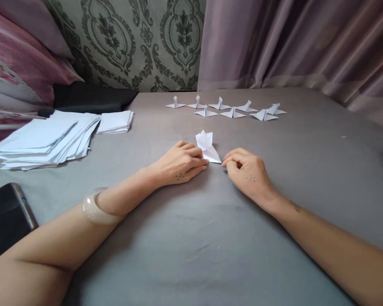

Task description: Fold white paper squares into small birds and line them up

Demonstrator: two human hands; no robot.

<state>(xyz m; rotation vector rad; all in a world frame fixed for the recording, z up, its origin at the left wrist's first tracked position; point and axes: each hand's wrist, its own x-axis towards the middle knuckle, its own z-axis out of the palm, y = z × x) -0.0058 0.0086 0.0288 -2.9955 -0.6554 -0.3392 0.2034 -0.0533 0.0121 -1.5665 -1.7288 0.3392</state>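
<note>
A partly folded piece of white paper (207,148) lies on the grey cloth, its upper part raised in pointed flaps and a flat corner pointing right. My left hand (183,163) rests over its left side, fingers together and pressing it to the table; that side is hidden under them. At the right corner, my right hand (247,170) is closed, thumb and forefinger pinched together at the paper's tip. Farther back stand several finished-looking folded paper figures (220,104), each with flat wings and an upright neck.
A stack of white paper sheets (47,138) and a smaller stack of cut paper (115,122) lie at the left. Behind them is a folded black cloth (92,97). A dark phone-like device (8,221) sits at the left edge. Curtains (258,42) hang behind the table.
</note>
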